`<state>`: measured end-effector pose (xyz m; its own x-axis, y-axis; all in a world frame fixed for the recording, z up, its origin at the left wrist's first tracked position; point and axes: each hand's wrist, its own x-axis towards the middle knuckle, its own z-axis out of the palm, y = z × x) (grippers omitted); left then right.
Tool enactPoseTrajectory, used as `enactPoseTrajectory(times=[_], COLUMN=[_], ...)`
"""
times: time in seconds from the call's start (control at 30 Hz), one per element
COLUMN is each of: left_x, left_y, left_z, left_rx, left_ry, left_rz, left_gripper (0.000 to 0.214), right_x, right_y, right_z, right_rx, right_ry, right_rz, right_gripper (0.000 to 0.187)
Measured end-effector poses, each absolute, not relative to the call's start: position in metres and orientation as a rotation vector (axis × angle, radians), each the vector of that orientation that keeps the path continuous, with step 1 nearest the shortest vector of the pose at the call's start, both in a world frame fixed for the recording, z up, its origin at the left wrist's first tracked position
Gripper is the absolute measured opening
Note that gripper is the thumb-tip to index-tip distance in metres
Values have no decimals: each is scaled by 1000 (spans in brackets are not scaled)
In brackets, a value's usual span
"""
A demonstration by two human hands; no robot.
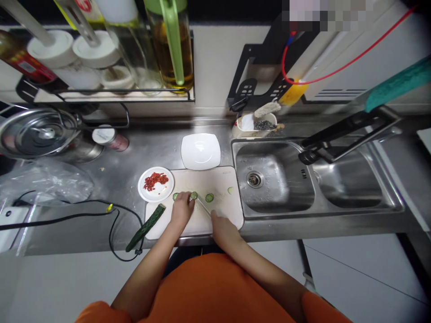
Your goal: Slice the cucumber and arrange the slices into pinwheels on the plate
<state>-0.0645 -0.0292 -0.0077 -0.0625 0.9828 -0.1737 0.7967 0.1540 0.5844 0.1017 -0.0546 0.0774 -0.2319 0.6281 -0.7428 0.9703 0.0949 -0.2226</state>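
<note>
My left hand (182,208) is curled over a short piece of cucumber (193,195) on the white cutting board (222,215), pressing it down. My right hand (220,224) grips a knife handle, and the blade (203,204) rests against the cucumber's cut end. Two loose slices (209,197) (230,190) lie on the board to the right. A long cucumber half (145,227) lies slanted over the board's left edge. A small round plate (156,184) with chopped red chilli stands at the board's upper left corner.
An empty square white plate (200,151) sits behind the board. The steel sink (279,179) with a black faucet (343,134) lies to the right. A black cable (84,215), a plastic bag (47,181) and a pot lid (37,132) are on the left counter. Bottles stand on a rack (111,92) above.
</note>
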Motion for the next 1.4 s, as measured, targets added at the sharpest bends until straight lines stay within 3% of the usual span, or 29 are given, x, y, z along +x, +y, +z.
enactPoseTrajectory(times=[0.53,0.9,1.2,1.4], left_x=[-64,-60,-106,-115], left_y=[-27,-22,-33,-39], left_z=[-7,4,23,19], left_rx=[1672,1560,1245,1432], left_ry=[1917,1954,2124,2201], left_rz=[419,417,461,313], left_gripper=[24,5,12,14], right_x=[96,113,116,117], right_y=[-54,-64,-63,-63], right_z=[71,88,86,84], right_rx=[1578,1568,1549,1552], right_ry=[1935,1812,1800,1803], right_rz=[-1015,-1025,-1032,-1029], right_gripper=[40,41,50,51])
